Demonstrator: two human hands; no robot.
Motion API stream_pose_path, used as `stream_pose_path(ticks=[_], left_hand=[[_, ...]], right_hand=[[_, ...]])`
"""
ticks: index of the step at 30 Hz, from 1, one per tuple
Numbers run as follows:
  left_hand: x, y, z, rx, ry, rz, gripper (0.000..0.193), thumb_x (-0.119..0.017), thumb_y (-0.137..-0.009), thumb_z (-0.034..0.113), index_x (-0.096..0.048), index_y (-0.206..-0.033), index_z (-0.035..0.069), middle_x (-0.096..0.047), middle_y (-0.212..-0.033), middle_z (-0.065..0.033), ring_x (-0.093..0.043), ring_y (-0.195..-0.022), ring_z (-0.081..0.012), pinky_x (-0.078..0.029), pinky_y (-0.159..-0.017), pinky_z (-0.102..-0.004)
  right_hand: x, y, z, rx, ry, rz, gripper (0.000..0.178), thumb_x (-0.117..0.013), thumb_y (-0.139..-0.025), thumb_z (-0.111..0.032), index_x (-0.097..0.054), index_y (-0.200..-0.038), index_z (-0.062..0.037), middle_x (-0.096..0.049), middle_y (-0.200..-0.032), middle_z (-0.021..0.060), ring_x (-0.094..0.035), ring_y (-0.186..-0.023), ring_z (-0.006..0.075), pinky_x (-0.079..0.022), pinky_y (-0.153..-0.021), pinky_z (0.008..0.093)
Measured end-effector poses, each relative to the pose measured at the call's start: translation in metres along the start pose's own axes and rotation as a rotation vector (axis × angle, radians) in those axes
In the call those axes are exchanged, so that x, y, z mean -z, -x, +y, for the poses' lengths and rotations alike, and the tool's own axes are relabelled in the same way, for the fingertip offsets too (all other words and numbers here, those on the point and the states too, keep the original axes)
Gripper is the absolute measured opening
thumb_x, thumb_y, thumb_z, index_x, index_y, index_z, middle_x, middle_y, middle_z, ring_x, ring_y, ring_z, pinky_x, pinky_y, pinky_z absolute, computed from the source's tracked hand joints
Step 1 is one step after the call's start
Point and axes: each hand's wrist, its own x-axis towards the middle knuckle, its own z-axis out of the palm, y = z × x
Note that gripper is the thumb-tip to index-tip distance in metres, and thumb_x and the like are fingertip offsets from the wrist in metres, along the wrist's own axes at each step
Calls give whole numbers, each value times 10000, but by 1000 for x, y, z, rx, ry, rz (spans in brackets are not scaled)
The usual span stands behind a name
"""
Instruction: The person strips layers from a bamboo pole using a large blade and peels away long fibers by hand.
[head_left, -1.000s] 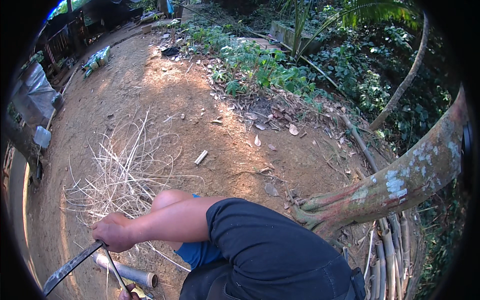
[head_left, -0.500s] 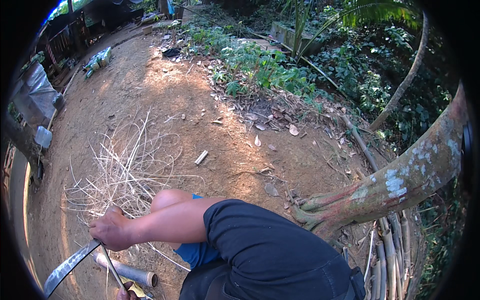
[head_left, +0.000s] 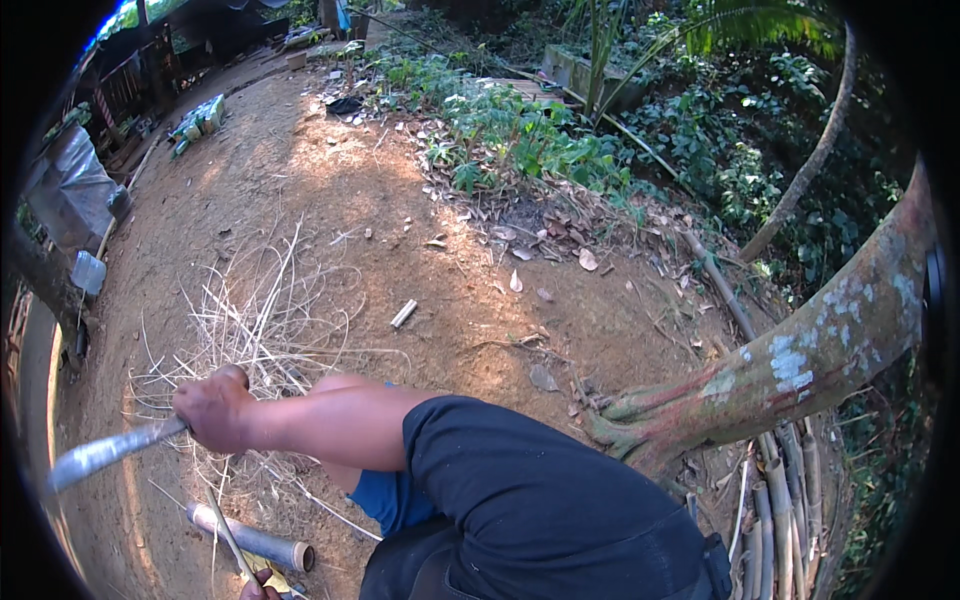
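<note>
My right hand point(head_left: 214, 408) is closed round the handle of a machete point(head_left: 115, 455). Its broad blade points left and is blurred by motion. At the lower edge, my left hand point(head_left: 262, 588) grips a thin bamboo strip point(head_left: 234, 540); only some fingers of this hand show. The strip slants up and left, below the machete and apart from it. Beside the strip a cut bamboo tube point(head_left: 255, 537) lies on the ground. Beyond my right hand spreads a tangled heap of pale thin shavings point(head_left: 262, 325).
A short piece of cane point(head_left: 404, 313) lies on the bare soil. To the right leans a lichen-spotted tree trunk point(head_left: 790, 365), with several bamboo poles point(head_left: 775, 520) below it. A clear plastic container point(head_left: 88, 272) stands at the left. Green plants point(head_left: 520, 135) grow along the far edge.
My right hand has risen away from the bamboo strip, swinging the machete up and left. The strip's upper end now shows free of the blade. My left hand has barely shifted.
</note>
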Motion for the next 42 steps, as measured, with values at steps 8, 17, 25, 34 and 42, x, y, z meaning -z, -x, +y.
stream_pose_path(ticks=[8,17,25,34,42], left_hand=[[53,-40,-48,-125,33,-71,407,-507,-1003,331,-518,-1222,-12,-407,-581,36,-355,-395,-53,-301,-350,-196],[4,0,-2,-79,-9,48,343,-521,-1002,268,-568,-1252,38,-426,-662,42,-391,-532,-56,-327,-469,-200],[48,-37,-38,-246,101,-108,391,-506,-1002,321,-507,-1193,-20,-431,-555,21,-368,-349,-58,-312,-314,-195],[62,-47,-49,-259,12,-76,449,-542,-977,369,-517,-1209,-15,-466,-566,14,-402,-361,-65,-330,-334,-209],[0,-7,-15,-256,-284,174,272,-569,-970,182,-587,-1176,6,-555,-790,-8,-490,-635,-80,-405,-532,-217]], right_hand=[[-11,16,12,-170,-634,-113,112,-610,-707,-75,-659,-803,-43,-650,-695,141,-651,-676,299,-527,-678,396],[-50,30,-3,32,-706,-207,449,-903,-580,-332,-658,-773,-9,-673,-759,130,-660,-722,256,-520,-672,361],[-56,34,-9,8,-690,-236,316,-829,-686,-258,-664,-803,-15,-664,-732,135,-651,-686,262,-508,-649,378],[-50,32,-5,-44,-686,-193,255,-757,-755,-227,-645,-789,0,-650,-741,160,-651,-715,304,-501,-665,412],[-64,34,-4,-200,-711,-197,326,-749,-757,-280,-633,-766,24,-640,-734,188,-648,-708,314,-504,-678,427]])
